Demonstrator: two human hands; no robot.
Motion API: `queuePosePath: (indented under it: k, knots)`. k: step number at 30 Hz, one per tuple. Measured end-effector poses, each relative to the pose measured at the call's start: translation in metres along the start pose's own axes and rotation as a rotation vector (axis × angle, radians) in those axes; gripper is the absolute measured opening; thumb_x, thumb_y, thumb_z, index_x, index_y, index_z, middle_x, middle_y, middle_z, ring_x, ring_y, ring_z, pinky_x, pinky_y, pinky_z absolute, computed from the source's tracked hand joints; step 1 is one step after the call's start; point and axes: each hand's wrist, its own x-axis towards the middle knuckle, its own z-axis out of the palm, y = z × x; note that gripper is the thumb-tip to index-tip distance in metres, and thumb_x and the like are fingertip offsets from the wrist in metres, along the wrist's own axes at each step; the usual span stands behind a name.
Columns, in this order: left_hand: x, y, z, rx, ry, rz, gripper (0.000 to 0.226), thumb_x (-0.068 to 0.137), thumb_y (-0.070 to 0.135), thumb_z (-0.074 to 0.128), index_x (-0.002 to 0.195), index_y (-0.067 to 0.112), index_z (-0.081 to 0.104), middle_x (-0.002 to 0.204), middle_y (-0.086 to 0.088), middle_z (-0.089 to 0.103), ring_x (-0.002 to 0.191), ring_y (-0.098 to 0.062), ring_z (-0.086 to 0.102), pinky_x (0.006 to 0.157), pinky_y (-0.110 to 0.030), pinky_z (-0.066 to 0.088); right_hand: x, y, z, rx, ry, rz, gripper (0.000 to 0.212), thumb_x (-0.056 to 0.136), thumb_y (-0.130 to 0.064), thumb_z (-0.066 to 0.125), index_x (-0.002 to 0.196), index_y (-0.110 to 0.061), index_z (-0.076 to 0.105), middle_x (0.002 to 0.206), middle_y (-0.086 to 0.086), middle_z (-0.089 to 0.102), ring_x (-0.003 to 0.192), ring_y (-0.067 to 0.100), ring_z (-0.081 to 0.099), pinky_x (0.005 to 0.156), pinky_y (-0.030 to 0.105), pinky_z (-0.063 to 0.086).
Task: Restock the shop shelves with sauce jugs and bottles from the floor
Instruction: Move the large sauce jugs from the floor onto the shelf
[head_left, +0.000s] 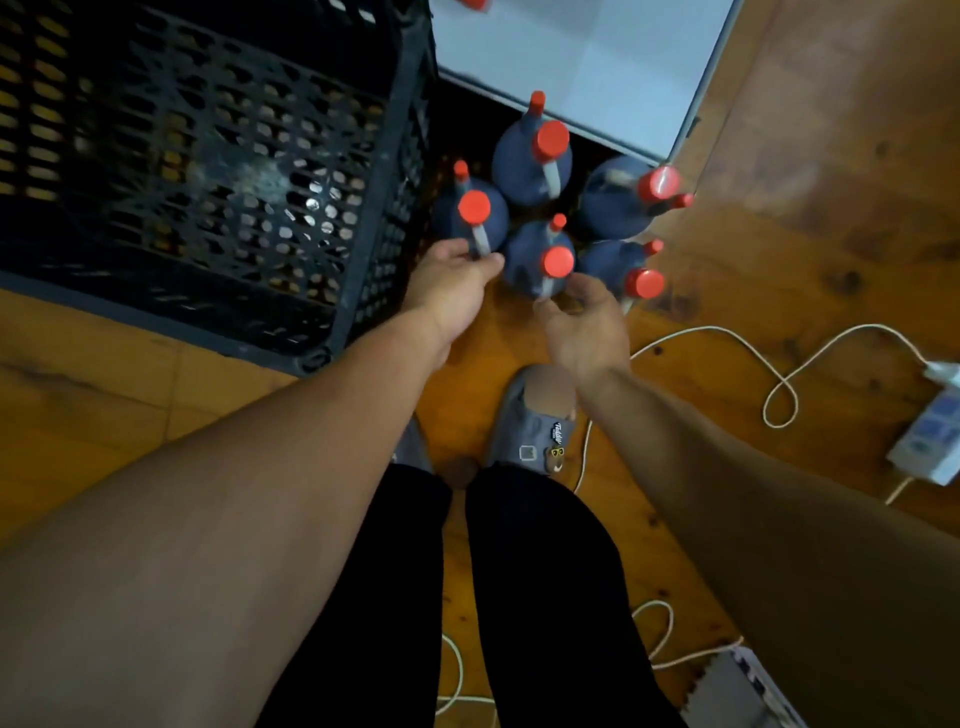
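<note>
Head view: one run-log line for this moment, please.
left hand: grips handle of left jug | right hand: open at handle of front-middle jug

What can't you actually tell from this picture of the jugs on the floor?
Head view only.
- Labels of the jugs: seen from above, only caps and shoulders show.
- Right hand at the middle jug: its own back hides the fingers, grip unclear.
- Crate contents: dark, blurred behind lattice.
- Shelf: cut off by top edge.
</note>
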Motion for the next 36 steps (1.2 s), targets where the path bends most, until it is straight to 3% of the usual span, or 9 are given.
queuePosePath:
  k: [8,12,15,17,19,23,30,33,36]
  knots:
    - [0.026,0.001,0.002,-0.045,-0.015,-0.002,0.031,0.088,0.028,0.067,0.117,0.017,0.065,0.117,0.0,0.066,0.104,-0.011,0.057,0.096,-0.028,0.045,0.019,0.002,0.025,0.12,-0.04,0.128,0.016,0.095,-0.025,0.053,0.1,-0.012,0.062,0.068,-0.004,0.052,0.075,0.019,0.053,0.065,0.029,0.039]
    - [0.018,0.002,-0.003,-0.057,0.027,0.034,0.015,0.087,0.023,0.068,0.101,0.016,0.067,0.099,-0.001,0.063,0.089,-0.011,0.055,0.077,-0.023,0.043,0.014,-0.008,0.018,0.21,-0.013,0.191,0.02,0.098,-0.032,0.048,0.1,-0.016,0.06,0.076,0.0,0.054,0.076,0.017,0.05,0.075,0.029,0.039]
    - [0.006,0.005,-0.008,0.008,0.047,0.075,0.009,0.085,0.025,0.069,0.079,0.02,0.064,0.115,-0.009,0.06,0.088,-0.012,0.055,0.068,-0.019,0.04,0.002,-0.015,0.009,0.2,-0.017,0.206,0.028,0.097,-0.032,0.05,0.108,-0.011,0.063,0.092,0.006,0.057,0.088,0.021,0.051,0.086,0.033,0.041]
    - [-0.011,0.009,-0.011,0.059,0.057,0.094,0.017,0.081,0.031,0.072,0.074,0.02,0.063,0.123,-0.013,0.055,0.095,-0.019,0.059,0.074,-0.021,0.042,-0.016,-0.017,0.004,0.226,-0.019,0.244,0.024,0.097,-0.031,0.051,0.106,-0.012,0.062,0.093,0.006,0.057,0.089,0.021,0.052,0.089,0.034,0.043]
    - [-0.035,0.015,-0.017,0.077,0.04,0.094,0.022,0.077,0.037,0.075,0.07,0.02,0.061,0.121,-0.011,0.051,0.103,-0.024,0.059,0.084,-0.028,0.044,-0.037,-0.02,-0.001,0.249,0.008,0.265,0.02,0.095,-0.031,0.053,0.081,-0.017,0.057,0.08,0.005,0.057,0.079,0.021,0.053,0.078,0.034,0.044]
    - [-0.089,0.033,-0.034,0.111,0.003,0.112,0.019,0.081,0.03,0.074,0.079,0.015,0.062,0.121,0.001,0.041,0.092,-0.007,0.05,0.084,-0.02,0.036,-0.08,-0.04,-0.028,0.232,0.01,0.282,0.032,0.093,-0.031,0.055,0.063,-0.02,0.052,0.065,0.003,0.054,0.066,0.022,0.052,0.069,0.036,0.044]
    - [-0.176,0.088,-0.063,0.047,0.028,0.195,0.026,0.079,0.031,0.075,0.071,0.016,0.055,0.126,-0.006,0.044,0.092,-0.012,0.05,0.078,-0.024,0.035,-0.157,-0.101,-0.089,0.118,-0.047,0.131,0.022,0.097,-0.026,0.048,0.086,-0.011,0.058,0.081,0.007,0.056,0.085,0.025,0.052,0.069,0.028,0.033]
    - [-0.213,0.105,-0.081,0.022,0.025,0.21,0.026,0.075,0.036,0.077,0.074,0.018,0.058,0.126,-0.008,0.048,0.093,-0.015,0.053,0.072,-0.026,0.035,-0.195,-0.129,-0.118,0.092,-0.045,0.079,0.03,0.098,-0.029,0.047,0.101,-0.003,0.062,0.09,0.013,0.059,0.086,0.022,0.052,0.075,0.032,0.039]
    - [-0.254,0.133,-0.101,0.005,0.051,0.283,0.026,0.074,0.033,0.078,0.072,0.016,0.058,0.123,-0.011,0.049,0.097,-0.019,0.055,0.072,-0.026,0.037,-0.233,-0.161,-0.141,0.079,-0.017,0.011,0.026,0.096,-0.03,0.047,0.091,-0.01,0.062,0.082,0.008,0.057,0.083,0.023,0.053,0.072,0.031,0.038]
